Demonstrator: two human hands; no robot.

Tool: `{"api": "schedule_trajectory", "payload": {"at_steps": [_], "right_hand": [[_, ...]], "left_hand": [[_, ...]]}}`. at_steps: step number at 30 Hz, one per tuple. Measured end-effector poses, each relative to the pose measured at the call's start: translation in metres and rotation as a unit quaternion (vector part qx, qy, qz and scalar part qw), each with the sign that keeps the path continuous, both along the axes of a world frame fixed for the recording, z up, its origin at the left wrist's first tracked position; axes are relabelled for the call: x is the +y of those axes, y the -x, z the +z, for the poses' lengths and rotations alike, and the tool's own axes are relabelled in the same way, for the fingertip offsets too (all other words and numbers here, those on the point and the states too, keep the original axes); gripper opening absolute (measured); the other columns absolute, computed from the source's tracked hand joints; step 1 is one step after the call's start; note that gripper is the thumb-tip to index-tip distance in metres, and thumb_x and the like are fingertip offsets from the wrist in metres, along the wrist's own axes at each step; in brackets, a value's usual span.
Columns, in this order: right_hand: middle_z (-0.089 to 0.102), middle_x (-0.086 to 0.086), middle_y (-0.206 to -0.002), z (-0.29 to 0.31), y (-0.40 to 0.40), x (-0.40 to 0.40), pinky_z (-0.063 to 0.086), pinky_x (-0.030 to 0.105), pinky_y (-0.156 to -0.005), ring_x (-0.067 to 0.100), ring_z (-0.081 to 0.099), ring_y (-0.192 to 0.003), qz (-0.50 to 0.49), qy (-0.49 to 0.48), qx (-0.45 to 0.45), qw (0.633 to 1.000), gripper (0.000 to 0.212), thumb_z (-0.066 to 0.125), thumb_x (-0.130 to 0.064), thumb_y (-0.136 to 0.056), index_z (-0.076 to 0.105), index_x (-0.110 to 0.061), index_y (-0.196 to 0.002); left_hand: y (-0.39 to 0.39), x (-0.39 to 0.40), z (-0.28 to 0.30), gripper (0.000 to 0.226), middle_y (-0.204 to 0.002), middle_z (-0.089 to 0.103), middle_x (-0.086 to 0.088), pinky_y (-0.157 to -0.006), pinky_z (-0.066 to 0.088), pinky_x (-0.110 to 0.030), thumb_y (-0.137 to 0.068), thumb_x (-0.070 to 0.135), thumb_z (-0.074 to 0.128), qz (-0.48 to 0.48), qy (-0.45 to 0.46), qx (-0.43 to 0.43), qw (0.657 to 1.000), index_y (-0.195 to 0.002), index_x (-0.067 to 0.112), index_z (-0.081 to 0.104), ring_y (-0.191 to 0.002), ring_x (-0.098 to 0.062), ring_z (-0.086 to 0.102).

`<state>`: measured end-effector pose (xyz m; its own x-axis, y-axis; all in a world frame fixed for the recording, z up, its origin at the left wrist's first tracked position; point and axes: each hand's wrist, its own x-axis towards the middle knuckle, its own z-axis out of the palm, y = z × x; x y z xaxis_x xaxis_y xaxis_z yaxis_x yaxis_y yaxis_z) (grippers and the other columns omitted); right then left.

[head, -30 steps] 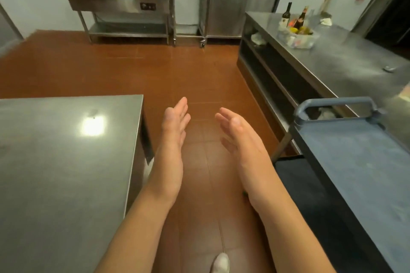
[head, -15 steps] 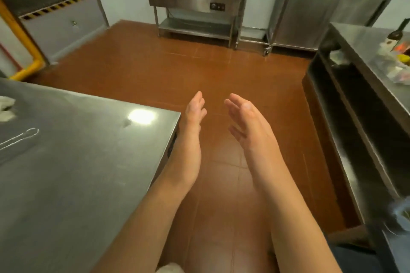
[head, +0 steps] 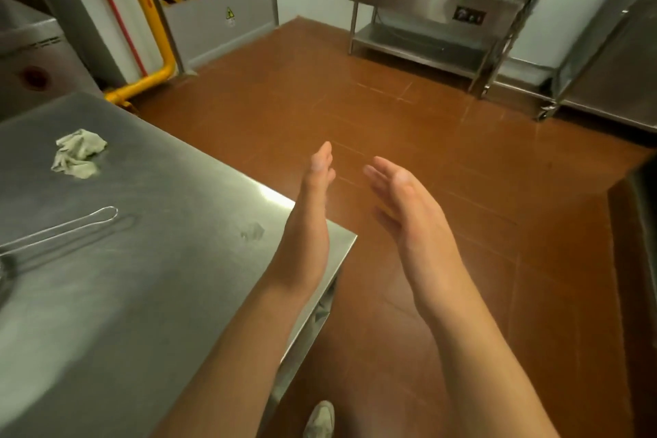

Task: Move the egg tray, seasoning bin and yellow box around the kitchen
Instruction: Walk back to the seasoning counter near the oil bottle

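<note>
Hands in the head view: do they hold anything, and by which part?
Nothing is held: the left hand and the right hand are both open and empty.

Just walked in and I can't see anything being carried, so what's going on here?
Nothing is being handled right now. The person's left hand and right hand are both held out, open and empty, palms facing each other over the brown floor beside a steel table. On the table lie a crumpled cloth and a wire utensil handle. No egg tray, seasoning bin or yellow box is in view.
</note>
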<state>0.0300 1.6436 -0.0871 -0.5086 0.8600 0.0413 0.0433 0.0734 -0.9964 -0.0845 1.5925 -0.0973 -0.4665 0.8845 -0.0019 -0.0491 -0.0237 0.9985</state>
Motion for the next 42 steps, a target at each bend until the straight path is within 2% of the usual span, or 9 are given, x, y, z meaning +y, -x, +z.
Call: {"api": "schedule_trajectory", "payload": {"at_steps": [6, 9, 13, 17, 24, 31, 37, 42], "right_hand": [[0.054, -0.024, -0.139, 0.004, 0.001, 0.084, 0.037, 0.031, -0.115, -0.011, 0.047, -0.127, -0.023, 0.006, -0.013, 1.000, 0.060, 0.037, -0.066, -0.088, 0.049, -0.038, -0.140], [0.054, -0.025, -0.138, 0.000, -0.008, 0.138, 0.038, 0.024, -0.112, -0.013, 0.048, -0.125, -0.029, 0.001, -0.021, 0.999, 0.057, 0.036, -0.063, -0.091, 0.048, -0.038, -0.141], [0.056, -0.024, -0.135, -0.001, -0.034, 0.221, 0.038, 0.017, -0.106, -0.014, 0.049, -0.122, -0.040, 0.002, -0.007, 0.999, 0.059, 0.036, -0.063, -0.089, 0.048, -0.036, -0.141], [0.055, -0.022, -0.137, 0.007, -0.057, 0.302, 0.038, 0.023, -0.110, -0.013, 0.049, -0.123, -0.055, 0.005, -0.003, 0.998, 0.065, 0.035, -0.066, -0.086, 0.048, -0.036, -0.141], [0.053, -0.025, -0.139, 0.017, -0.051, 0.408, 0.037, 0.027, -0.111, -0.012, 0.047, -0.125, -0.014, 0.001, 0.008, 1.000, 0.066, 0.034, -0.073, -0.085, 0.047, -0.041, -0.141], [0.054, -0.026, -0.137, 0.016, -0.013, 0.499, 0.040, 0.019, -0.108, -0.015, 0.049, -0.122, 0.018, -0.002, 0.013, 1.000, 0.061, 0.033, -0.067, -0.088, 0.049, -0.039, -0.140], [0.056, -0.022, -0.136, 0.027, 0.032, 0.598, 0.040, 0.024, -0.111, -0.011, 0.050, -0.123, -0.007, -0.027, -0.010, 1.000, 0.065, 0.032, -0.066, -0.086, 0.049, -0.036, -0.141], [0.057, -0.022, -0.134, 0.040, 0.063, 0.664, 0.039, 0.024, -0.111, -0.012, 0.050, -0.123, -0.025, -0.057, -0.015, 0.998, 0.064, 0.031, -0.064, -0.087, 0.050, -0.035, -0.140]], "left_hand": [[0.007, 0.093, 0.008, 0.079, -0.159, 0.028, 0.026, -0.120, 0.020, -0.029, -0.084, 0.080, 0.016, -0.020, -0.003, 0.014, 1.000, -0.154, 0.045, 0.026, -0.140, 0.012, 0.031], [0.000, 0.147, 0.002, 0.077, -0.160, 0.028, 0.024, -0.122, 0.019, -0.033, -0.086, 0.076, 0.014, -0.024, 0.002, 0.008, 1.000, -0.154, 0.043, 0.026, -0.141, 0.009, 0.031], [-0.018, 0.231, 0.000, 0.081, -0.161, 0.026, 0.024, -0.123, 0.018, -0.037, -0.082, 0.081, 0.014, -0.030, 0.003, 0.024, 0.999, -0.154, 0.045, 0.025, -0.144, 0.006, 0.029], [-0.037, 0.311, 0.012, 0.076, -0.160, 0.028, 0.023, -0.123, 0.019, -0.036, -0.087, 0.074, 0.013, -0.035, -0.005, 0.034, 0.999, -0.154, 0.042, 0.026, -0.143, 0.006, 0.030], [-0.037, 0.401, 0.024, 0.075, -0.157, 0.030, 0.028, -0.109, 0.023, -0.019, -0.087, 0.076, 0.014, 0.002, -0.021, 0.037, 0.999, -0.154, 0.045, 0.027, -0.135, 0.017, 0.033], [0.002, 0.480, 0.025, 0.075, -0.157, 0.031, 0.028, -0.119, 0.020, -0.030, -0.085, 0.077, 0.014, 0.048, -0.011, 0.041, 0.998, -0.152, 0.046, 0.028, -0.140, 0.010, 0.032], [0.060, 0.568, 0.018, 0.079, -0.157, 0.035, 0.024, -0.122, 0.022, -0.037, -0.085, 0.079, 0.013, 0.061, -0.036, 0.015, 0.997, -0.154, 0.041, 0.029, -0.139, 0.007, 0.037], [0.094, 0.640, 0.030, 0.080, -0.158, 0.034, 0.022, -0.122, 0.023, -0.034, -0.087, 0.076, 0.012, 0.037, -0.053, 0.016, 0.998, -0.155, 0.038, 0.028, -0.138, 0.008, 0.037]]}}
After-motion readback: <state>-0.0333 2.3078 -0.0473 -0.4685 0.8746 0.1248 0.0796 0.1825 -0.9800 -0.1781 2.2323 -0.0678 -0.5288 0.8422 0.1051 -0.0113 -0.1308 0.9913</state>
